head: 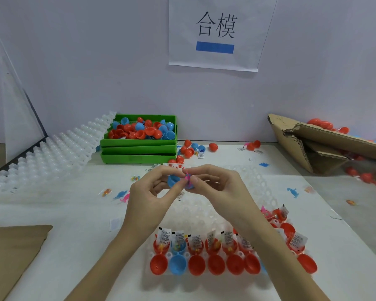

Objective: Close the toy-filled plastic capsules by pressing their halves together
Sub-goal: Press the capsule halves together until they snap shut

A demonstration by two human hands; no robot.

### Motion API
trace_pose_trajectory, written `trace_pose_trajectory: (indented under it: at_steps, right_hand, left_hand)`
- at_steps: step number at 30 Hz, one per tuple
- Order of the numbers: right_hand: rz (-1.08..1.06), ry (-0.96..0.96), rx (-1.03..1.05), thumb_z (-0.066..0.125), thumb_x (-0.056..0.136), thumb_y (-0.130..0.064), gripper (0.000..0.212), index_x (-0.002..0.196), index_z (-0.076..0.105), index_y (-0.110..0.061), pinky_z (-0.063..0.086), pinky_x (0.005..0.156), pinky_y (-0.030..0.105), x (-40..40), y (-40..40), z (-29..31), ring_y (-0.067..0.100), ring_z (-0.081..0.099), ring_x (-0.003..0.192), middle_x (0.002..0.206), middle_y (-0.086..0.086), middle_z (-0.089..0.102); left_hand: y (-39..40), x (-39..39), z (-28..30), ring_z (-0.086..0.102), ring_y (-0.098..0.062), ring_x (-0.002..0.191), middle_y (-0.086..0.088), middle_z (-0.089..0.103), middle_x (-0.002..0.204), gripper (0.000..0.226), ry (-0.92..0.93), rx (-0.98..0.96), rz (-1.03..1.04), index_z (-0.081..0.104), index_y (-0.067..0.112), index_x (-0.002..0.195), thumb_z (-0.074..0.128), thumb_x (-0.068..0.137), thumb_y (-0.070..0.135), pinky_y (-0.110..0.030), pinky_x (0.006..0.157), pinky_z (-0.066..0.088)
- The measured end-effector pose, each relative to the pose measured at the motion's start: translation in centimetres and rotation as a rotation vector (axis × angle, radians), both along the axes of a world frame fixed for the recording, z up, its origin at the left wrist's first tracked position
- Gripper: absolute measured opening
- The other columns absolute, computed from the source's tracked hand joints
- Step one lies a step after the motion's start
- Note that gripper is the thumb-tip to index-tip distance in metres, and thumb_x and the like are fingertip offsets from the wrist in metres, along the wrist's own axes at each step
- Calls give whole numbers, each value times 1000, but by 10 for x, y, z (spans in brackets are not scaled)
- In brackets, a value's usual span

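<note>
Above the white cell tray, my left hand pinches a blue capsule half. My right hand pinches the other blue half, mostly hidden by my fingers, with a pink toy sticking out of it. The two halves sit close together, still apart. At the tray's near edge stands a row of open capsules, mostly red and one blue, each with a paper slip and small toys in its upper half. More filled red capsules stand at the right.
A green bin stack with several loose red and blue halves stands at the back. Stacked white trays lean at the left. Torn cardboard lies at the right, with closed capsules behind it. Small toy dinosaurs and capsules are scattered around.
</note>
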State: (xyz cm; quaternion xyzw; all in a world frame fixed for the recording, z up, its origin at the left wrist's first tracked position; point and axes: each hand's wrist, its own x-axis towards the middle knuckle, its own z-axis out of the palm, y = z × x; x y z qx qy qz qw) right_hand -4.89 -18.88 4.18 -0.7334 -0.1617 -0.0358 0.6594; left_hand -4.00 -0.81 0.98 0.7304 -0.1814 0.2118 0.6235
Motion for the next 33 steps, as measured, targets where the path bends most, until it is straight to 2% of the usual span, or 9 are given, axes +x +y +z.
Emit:
trace_pose_trajectory:
  at_steps: [2,7,11,15,18,24,30,33]
  right_hand:
    - [-19,-3,5,69,99,-11,15,111,78,-12,62,88,30,0,3,-2,18,77,92,96,5,80]
    - [-68,-10,43,72,97,-19,11,107,77,-17,60,79,22,-1,5,-3,15,78,86,89,3,80]
    - [-70,-13,23,71,98,-21,9,105,78,-21,61,82,25,-1,6,-3,14,78,85,88,1,80]
    - [-65,21,58,71,98,-23,11,105,79,-24,60,87,25,-3,8,-2,15,78,87,90,1,80]
    - [-75,42,99,71,98,-24,11,105,79,-25,59,83,21,-5,10,-1,14,78,88,93,-1,80]
    - [-127,71,198,74,96,-28,12,107,75,-26,56,74,14,-10,19,-2,13,78,86,95,-4,79]
    - [-171,72,211,75,95,-25,8,100,75,-19,56,74,16,-9,20,-5,15,78,85,91,-1,79]
    - [-186,72,194,76,94,-24,7,100,76,-19,58,76,19,-9,19,-6,14,78,83,90,-2,79]
  left_hand:
    - [1,0,0,74,-22,100,4,76,103,14,-3,3,2,77,18,101,79,88,14,-28,81,62]
    - [-1,-3,4,73,-26,104,0,75,108,18,7,-32,-91,76,17,108,74,91,17,-25,82,61]
    - [-4,-5,5,74,-24,99,4,75,108,20,-2,-26,-64,73,20,111,74,91,20,-24,80,61]
    - [-1,-3,4,73,-27,106,4,76,115,26,-50,7,-66,74,20,120,72,95,13,-29,83,62]
    - [-2,-3,3,71,-25,113,6,76,115,23,-118,48,-15,78,16,116,71,94,12,-32,84,63]
    - [1,-5,3,72,-20,112,6,76,116,19,-184,127,89,79,14,110,73,92,16,-30,82,63]
    - [1,-3,4,71,-28,103,1,71,110,11,-184,137,0,75,10,100,73,90,16,-40,76,65]
    - [2,-3,5,70,-28,103,1,69,109,8,-186,160,-21,72,9,96,73,90,14,-41,77,65]
